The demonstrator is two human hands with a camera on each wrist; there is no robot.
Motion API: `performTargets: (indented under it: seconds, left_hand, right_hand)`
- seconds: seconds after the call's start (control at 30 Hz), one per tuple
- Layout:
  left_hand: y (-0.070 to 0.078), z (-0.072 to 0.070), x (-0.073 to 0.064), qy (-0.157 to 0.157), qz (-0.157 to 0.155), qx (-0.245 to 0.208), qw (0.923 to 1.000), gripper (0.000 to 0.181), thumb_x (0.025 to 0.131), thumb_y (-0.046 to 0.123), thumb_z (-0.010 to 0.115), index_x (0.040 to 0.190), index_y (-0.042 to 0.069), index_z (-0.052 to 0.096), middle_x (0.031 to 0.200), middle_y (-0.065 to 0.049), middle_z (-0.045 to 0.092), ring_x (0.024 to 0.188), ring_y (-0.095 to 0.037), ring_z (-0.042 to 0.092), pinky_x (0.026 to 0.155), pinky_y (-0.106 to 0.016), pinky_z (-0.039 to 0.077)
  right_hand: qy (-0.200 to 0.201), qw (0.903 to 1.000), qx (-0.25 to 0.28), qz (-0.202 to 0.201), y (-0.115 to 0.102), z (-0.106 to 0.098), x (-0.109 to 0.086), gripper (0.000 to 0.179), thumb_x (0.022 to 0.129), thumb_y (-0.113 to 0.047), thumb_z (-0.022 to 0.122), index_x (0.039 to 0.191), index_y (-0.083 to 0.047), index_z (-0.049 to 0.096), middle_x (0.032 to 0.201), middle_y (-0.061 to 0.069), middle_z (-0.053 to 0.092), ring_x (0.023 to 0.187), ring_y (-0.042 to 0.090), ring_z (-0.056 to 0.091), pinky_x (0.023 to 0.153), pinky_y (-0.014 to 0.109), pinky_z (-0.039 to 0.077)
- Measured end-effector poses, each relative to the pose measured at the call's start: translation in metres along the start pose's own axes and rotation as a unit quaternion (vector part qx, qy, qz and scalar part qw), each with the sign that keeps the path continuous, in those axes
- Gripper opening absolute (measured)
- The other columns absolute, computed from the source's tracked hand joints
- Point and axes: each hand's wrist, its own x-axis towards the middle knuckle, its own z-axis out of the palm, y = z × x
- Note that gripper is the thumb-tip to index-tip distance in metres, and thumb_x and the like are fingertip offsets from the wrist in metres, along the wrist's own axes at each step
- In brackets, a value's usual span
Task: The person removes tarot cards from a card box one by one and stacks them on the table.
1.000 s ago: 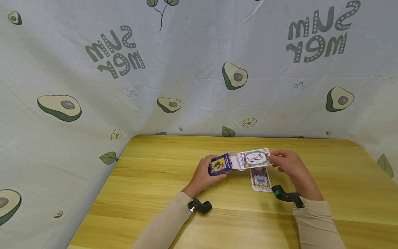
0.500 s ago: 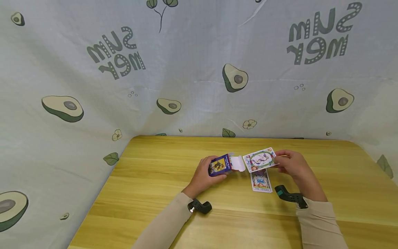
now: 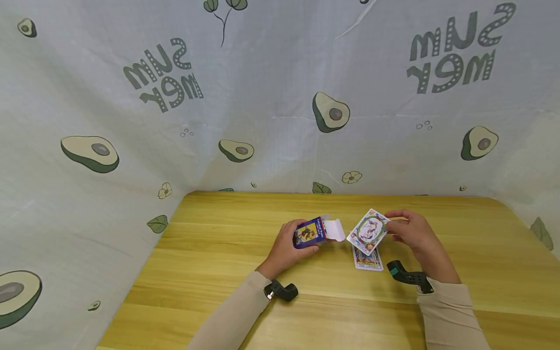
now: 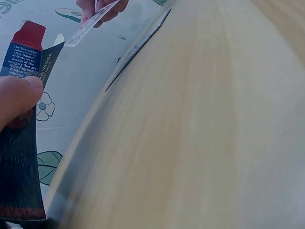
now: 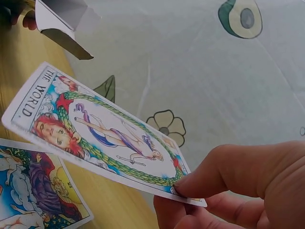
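Note:
My left hand point(image 3: 284, 246) grips a blue tarot card box point(image 3: 308, 232) whose white-lined flap point(image 3: 334, 230) stands open toward the right. In the left wrist view, the thumb presses the box's printed side point(image 4: 21, 59). My right hand point(image 3: 409, 232) pinches a tarot card point(image 3: 369, 231) at one end between thumb and fingers, above the table. It reads "THE WORLD" in the right wrist view. Beneath it, a second tarot card labelled "THE LOVERS" point(image 3: 368, 263) lies face up on the table, its upper part covered by the held card in the head view.
The wooden table point(image 3: 210, 253) ends at a pale cloth point(image 3: 271, 97) printed with avocados, hanging behind and at the left. Both forearms in beige sleeves reach in from the front, each with a black wrist mount point(image 3: 282, 290).
The World card has moved rightward away from the box flap and swung from nearly level to a steep tilt over the Lovers card. My left hand and the box have stayed nearly still.

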Motion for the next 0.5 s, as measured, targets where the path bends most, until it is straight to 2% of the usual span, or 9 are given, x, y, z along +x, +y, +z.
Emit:
performTargets:
  seconds: [0.1,0.3,0.43,0.5]
  left_hand:
    - [0.0009,0.0002,0.0007,0.001,-0.001,0.001,1.0,0.071,0.078,0.042,0.078,0.137,0.02,0.047,0.129,0.0,0.051,0.111,-0.016,0.045,0.09,-0.034,0.042]
    - [0.0025,0.0003,0.0007,-0.002,-0.002,0.004,1.0,0.072,0.079,0.042,0.078,0.138,0.018,0.046,0.128,0.0,0.052,0.111,-0.016,0.045,0.09,-0.033,0.042]
    - [0.0024,0.0002,0.0006,-0.002,-0.001,0.008,1.0,0.071,0.079,0.042,0.078,0.138,0.018,0.046,0.129,0.0,0.052,0.111,-0.016,0.045,0.09,-0.033,0.042]
    - [0.0019,-0.0002,0.0008,0.0,0.0,0.01,1.0,0.071,0.079,0.042,0.078,0.138,0.018,0.046,0.129,0.001,0.052,0.111,-0.015,0.045,0.09,-0.034,0.042]
  right_hand:
    - [0.003,1.0,-0.005,0.003,-0.0005,-0.0005,0.0002,0.048,0.092,-0.017,0.06,0.132,0.006,0.044,0.101,0.008,0.068,0.085,0.018,0.064,0.074,0.032,0.052]
    - [0.002,0.9994,-0.031,0.018,0.0,-0.0014,-0.0015,0.053,0.093,-0.026,0.061,0.132,0.006,0.045,0.117,0.021,0.057,0.097,0.028,0.057,0.077,0.03,0.05]
    - [0.003,0.9991,-0.037,0.021,0.0019,-0.0001,-0.0004,0.053,0.094,-0.031,0.062,0.129,0.006,0.048,0.119,0.022,0.056,0.1,0.029,0.053,0.078,0.029,0.048]
    - [0.008,0.9992,-0.03,0.024,0.0029,0.0015,0.0009,0.052,0.093,-0.032,0.063,0.126,0.006,0.052,0.116,0.017,0.056,0.097,0.027,0.054,0.077,0.028,0.048]
